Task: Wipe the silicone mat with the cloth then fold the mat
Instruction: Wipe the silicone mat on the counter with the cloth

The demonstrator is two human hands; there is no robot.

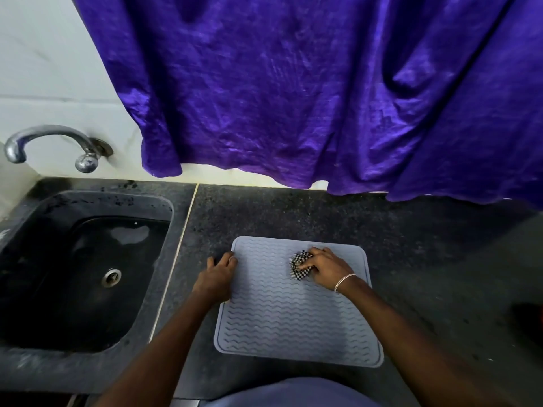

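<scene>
Where the dark speckled counter (pixel 323 212) runs right of the black sink (pixel 58 289), one grey-blue silicone mat (pixel 293 324) with wavy ridges lies flat and unfolded. Right hand (pixel 326 267), silver bracelet (pixel 344 282) at the wrist, fingers curled round a bunched black-and-white checked cloth (pixel 298 267) pressed on the mat's far half; left hand (pixel 219 274) rests on the mat's left edge, fingers relaxed, grasping nothing. Behind: a chrome tap (pixel 50 142) over the sink, a purple curtain (pixel 293 83) hanging to the counter's back.
</scene>
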